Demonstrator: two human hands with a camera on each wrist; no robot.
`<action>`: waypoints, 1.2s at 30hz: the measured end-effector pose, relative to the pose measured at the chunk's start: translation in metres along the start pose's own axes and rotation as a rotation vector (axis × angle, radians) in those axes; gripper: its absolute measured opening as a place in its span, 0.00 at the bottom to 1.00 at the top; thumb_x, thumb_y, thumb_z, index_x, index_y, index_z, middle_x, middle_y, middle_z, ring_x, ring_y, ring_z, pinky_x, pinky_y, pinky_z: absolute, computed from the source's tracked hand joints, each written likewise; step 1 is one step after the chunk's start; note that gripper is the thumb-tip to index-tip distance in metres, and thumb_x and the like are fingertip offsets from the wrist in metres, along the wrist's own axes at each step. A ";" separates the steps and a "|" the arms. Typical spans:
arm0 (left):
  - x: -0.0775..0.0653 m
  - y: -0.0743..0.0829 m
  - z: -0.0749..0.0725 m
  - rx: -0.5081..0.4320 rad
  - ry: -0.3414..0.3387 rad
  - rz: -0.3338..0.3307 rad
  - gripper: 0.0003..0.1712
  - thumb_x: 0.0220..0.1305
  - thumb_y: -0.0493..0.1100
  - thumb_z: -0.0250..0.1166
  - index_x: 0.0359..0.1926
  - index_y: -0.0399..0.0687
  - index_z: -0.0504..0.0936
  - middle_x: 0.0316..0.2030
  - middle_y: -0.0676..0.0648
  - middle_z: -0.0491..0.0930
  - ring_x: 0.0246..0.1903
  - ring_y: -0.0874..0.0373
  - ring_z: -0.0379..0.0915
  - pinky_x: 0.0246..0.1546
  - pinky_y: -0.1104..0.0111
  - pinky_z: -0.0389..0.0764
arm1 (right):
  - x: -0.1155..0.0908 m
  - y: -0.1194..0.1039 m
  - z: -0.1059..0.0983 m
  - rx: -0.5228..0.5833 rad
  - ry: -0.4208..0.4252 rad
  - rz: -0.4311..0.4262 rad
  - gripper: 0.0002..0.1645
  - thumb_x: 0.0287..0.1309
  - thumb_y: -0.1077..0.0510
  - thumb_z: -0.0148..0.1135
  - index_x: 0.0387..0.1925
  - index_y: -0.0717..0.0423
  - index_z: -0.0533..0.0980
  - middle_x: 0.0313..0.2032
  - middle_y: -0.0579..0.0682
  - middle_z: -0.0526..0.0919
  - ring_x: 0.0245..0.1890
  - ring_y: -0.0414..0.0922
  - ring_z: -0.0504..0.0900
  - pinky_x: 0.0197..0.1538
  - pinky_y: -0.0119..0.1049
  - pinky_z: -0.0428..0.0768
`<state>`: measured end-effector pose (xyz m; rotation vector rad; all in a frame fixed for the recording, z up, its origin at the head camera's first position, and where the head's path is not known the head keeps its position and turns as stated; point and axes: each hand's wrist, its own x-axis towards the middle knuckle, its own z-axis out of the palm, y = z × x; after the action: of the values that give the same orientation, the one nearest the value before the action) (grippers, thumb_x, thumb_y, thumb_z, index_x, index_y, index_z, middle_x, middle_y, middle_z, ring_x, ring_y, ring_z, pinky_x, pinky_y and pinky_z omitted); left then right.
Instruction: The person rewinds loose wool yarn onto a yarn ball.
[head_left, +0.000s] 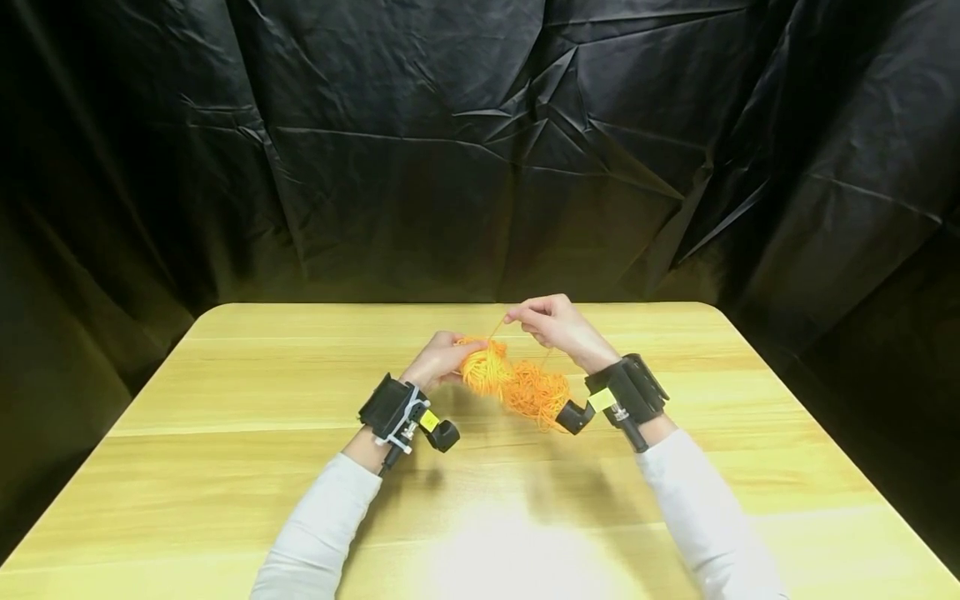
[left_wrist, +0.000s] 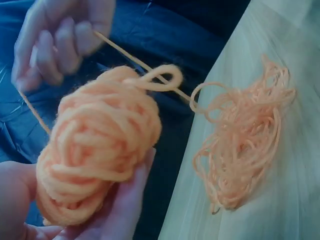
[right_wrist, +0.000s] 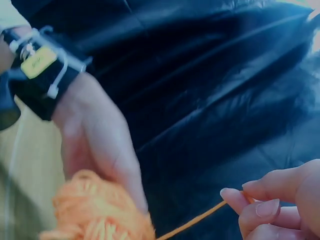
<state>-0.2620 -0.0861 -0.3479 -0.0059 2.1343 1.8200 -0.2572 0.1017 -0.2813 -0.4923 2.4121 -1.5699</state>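
Yarn ball, orange and thickly wound, sat in the left hand over the middle of the table. Nearest the person, the white left sleeve and right sleeve reached in over the wood, with a bright patch of glare between them. Beyond the cuffs, each wrist wore a black strap with a small camera and a yellow label. A loose, tangled heap of orange yarn lay on the table, just right of the ball, its near side partly covered by the right camera. The left hand cradled the ball between thumb and fingers, and a small loop stuck out from the winding. Slightly farther off and higher, the right hand pinched a taut strand between thumb and fingertip; that strand ran down to the ball, while another length led from the hand to the heap. Behind the table's far edge hung a creased black sheet.
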 end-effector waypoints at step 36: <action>-0.007 0.017 0.004 -0.200 -0.111 0.039 0.23 0.64 0.43 0.51 0.52 0.28 0.70 0.20 0.52 0.76 0.19 0.64 0.74 0.22 0.73 0.78 | -0.007 0.083 0.033 0.492 -0.461 0.111 0.13 0.63 0.62 0.43 0.24 0.58 0.69 0.17 0.41 0.66 0.15 0.32 0.60 0.19 0.21 0.57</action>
<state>-0.2580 -0.0803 -0.3302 0.0874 1.8834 1.9998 -0.2520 0.1075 -0.3703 -0.5348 1.6215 -1.6955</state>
